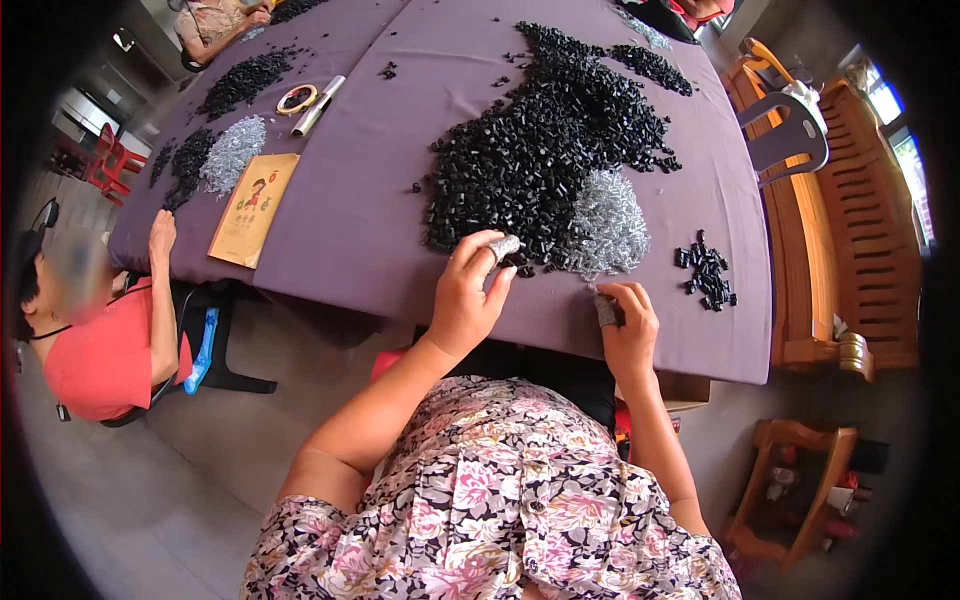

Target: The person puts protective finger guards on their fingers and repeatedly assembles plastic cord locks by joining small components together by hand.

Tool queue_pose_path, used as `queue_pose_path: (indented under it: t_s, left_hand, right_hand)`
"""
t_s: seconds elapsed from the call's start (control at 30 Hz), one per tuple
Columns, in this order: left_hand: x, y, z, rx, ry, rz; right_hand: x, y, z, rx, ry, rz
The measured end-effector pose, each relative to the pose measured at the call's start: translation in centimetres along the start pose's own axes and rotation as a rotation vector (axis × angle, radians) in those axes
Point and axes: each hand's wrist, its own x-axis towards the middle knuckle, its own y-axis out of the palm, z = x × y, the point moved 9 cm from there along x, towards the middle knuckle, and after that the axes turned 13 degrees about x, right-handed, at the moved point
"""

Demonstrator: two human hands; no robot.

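Small black tube-like plastic pieces [530, 150] are heaped loosely on the counter [350, 220], which is covered with a dull purple cloth. No shared axis is shown by the pieces, which are tumbled at all angles; the heap itself is stretched away from the near edge toward the far side. Small clear glass-like pieces [610, 225] are piled against its near right flank, the two piles touching.

Left hand [503, 262] is placed at the near edge of the black heap, forefinger and thumb brought toward each other; whether a piece is pinched cannot be told. Right hand [603, 305] is held at the counter's near edge, just below the clear pile, fingers curled inward; its grip, too, cannot be made out. A rough grey wrap is worn on a finger of each.

Key relation: the black heap is spread directly ahead of the left hand, which is clearly the nearer; the clear pile is set ahead of and between both hands, with the right hand closer to its near tip. A separate small cluster of black pieces [707, 272] is laid farther right, beyond the right hand, apart from the main heap.
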Motion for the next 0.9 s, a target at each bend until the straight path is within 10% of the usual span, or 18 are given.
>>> queue_pose_path:
  t_s: [0.4, 0.53, 0.6, 0.9]
  left_hand:
    - [-0.4, 1.4, -1.5, 0.204, 0.188, 0.118]
    - [0.3, -2.0, -1.3, 0.019, 0.188, -0.134]
    - [1.9, -3.5, 2.5, -0.113, -0.087, -0.150]
    - [7.5, -3.5, 12.6, 0.613, -0.163, -0.035]
  right_hand:
    - [0.0, 0.3, -0.4, -0.008, -0.015, -0.014]
    - [0.0, 0.1, -0.1, 0.007, -0.037, -0.040]
    - [-0.1, 0.1, 0.0, 0.016, -0.051, -0.045]
    - [-0.1, -0.1, -0.3, 0.068, -0.035, -0.077]
